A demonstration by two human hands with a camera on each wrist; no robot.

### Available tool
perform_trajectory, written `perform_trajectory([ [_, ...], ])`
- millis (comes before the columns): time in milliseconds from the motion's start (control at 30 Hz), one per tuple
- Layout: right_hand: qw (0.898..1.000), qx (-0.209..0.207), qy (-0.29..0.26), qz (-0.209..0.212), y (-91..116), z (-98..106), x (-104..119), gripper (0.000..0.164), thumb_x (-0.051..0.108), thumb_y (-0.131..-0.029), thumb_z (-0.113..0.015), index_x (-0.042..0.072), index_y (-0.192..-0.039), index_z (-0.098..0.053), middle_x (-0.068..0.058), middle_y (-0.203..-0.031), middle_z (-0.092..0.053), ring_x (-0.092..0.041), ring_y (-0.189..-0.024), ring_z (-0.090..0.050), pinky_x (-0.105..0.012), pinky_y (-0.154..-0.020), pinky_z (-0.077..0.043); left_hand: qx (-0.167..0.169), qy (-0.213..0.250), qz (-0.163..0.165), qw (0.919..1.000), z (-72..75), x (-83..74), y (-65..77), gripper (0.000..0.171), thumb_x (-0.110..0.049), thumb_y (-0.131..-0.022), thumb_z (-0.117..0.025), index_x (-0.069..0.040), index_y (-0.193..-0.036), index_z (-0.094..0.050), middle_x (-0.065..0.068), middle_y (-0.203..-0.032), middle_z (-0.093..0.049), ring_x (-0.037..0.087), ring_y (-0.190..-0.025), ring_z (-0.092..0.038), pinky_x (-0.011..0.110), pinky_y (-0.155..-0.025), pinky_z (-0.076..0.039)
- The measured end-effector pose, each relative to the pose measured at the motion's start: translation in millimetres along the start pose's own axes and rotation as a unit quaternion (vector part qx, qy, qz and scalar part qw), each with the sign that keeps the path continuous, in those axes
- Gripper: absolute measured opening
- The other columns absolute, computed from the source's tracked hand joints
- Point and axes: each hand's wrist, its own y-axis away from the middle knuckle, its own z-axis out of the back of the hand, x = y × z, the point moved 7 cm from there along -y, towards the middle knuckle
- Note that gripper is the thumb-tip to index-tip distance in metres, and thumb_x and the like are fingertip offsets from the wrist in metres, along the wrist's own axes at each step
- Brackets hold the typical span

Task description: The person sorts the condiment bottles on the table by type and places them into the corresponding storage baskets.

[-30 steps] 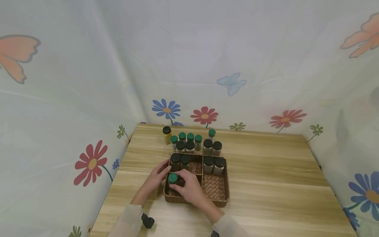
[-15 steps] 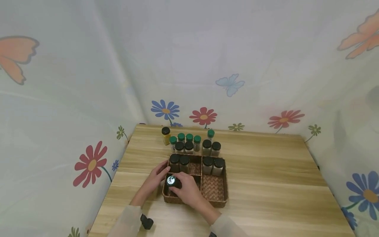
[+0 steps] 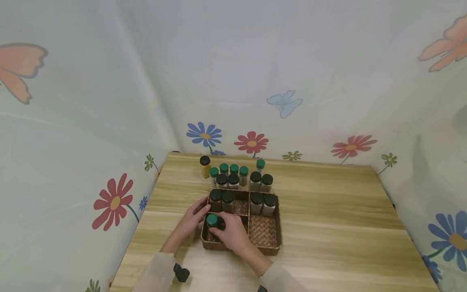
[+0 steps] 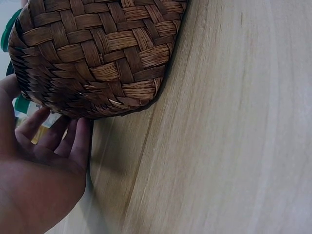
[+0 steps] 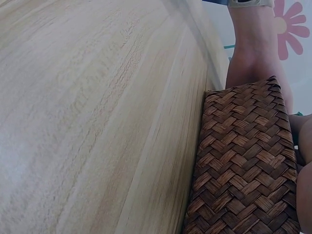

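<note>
In the head view, my right hand (image 3: 235, 232) pinches a green-capped spice jar (image 3: 212, 220) between thumb and fingers. The jar stands in the front left compartment of a brown woven basket (image 3: 268, 249), its lower part partly hidden. My left hand (image 3: 191, 221) holds the basket's left side, thumb by the rim. The left wrist view shows the fingers of the left hand (image 4: 46, 170) against the woven wall (image 4: 97, 53). From the right wrist, the basket's front wall (image 5: 243, 161) is visible, with only a bit of the right hand (image 5: 304, 190) at the edge.
Black-capped jars (image 3: 221, 198) stand in the back left compartment, and two more (image 3: 263, 203) at the back of the right one. Behind the basket are several green- and black-capped jars (image 3: 233, 178) and a yellow-filled jar (image 3: 205, 167). The wooden table (image 3: 335, 227) extends right.
The green cap tilted toward the camera half a second ago, showing glare, and is back to plain green now. Both hands stay nearly in place; the view shifts slightly.
</note>
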Motion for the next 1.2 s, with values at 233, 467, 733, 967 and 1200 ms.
perform_trajectory([
  [233,1.0,0.0,0.001,-0.009,0.3,-0.4,-1.9,0.042,0.031,-0.092,-0.086,0.011,-0.127,-0.074,-0.001,-0.117,-0.078,-0.015,-0.108,-0.073,-0.031,-0.089,-0.061,0.004,0.003,0.002,1.0,-0.3,-0.8,0.0,0.066,-0.047,-0.108,-0.06,-0.017,-0.163,-0.041,0.013,-0.168,-0.038,0.034,-0.154,-0.037,0.058,-0.119,-0.039],
  [467,1.0,0.001,0.004,-0.012,-0.1,-0.3,-1.8,0.041,0.03,-0.092,-0.086,0.011,-0.127,-0.074,-0.001,-0.116,-0.078,-0.015,-0.107,-0.073,-0.031,-0.087,-0.061,0.003,0.0,0.003,1.0,-0.9,-1.4,0.9,0.067,-0.049,-0.108,-0.06,-0.017,-0.163,-0.041,0.013,-0.168,-0.039,0.034,-0.153,-0.038,0.057,-0.12,-0.039],
  [733,1.0,0.001,0.009,-0.012,-0.3,2.7,-0.4,0.041,0.029,-0.092,-0.087,0.01,-0.125,-0.074,-0.003,-0.114,-0.078,-0.015,-0.103,-0.073,-0.03,-0.082,-0.061,0.005,-0.006,0.004,1.0,-2.6,-4.0,0.1,0.068,-0.051,-0.107,-0.06,-0.019,-0.164,-0.041,0.011,-0.168,-0.039,0.033,-0.154,-0.037,0.056,-0.121,-0.038],
  [967,1.0,0.016,0.002,-0.015,1.5,-2.2,-0.1,0.04,0.031,-0.093,-0.085,0.01,-0.125,-0.075,-0.001,-0.114,-0.078,-0.011,-0.103,-0.073,-0.027,-0.082,-0.061,0.002,-0.008,0.005,1.0,-0.9,-1.6,1.6,0.068,-0.05,-0.107,-0.061,-0.017,-0.164,-0.041,0.013,-0.167,-0.04,0.034,-0.153,-0.038,0.056,-0.12,-0.039],
  [1200,0.999,0.037,0.011,-0.015,-0.8,2.5,3.3,0.041,0.032,-0.094,-0.085,0.006,-0.124,-0.075,-0.005,-0.114,-0.078,-0.016,-0.103,-0.074,-0.03,-0.083,-0.062,0.002,-0.004,0.005,1.0,-2.2,-3.2,1.8,0.067,-0.048,-0.107,-0.061,-0.017,-0.163,-0.041,0.013,-0.167,-0.039,0.034,-0.154,-0.038,0.056,-0.121,-0.037],
])
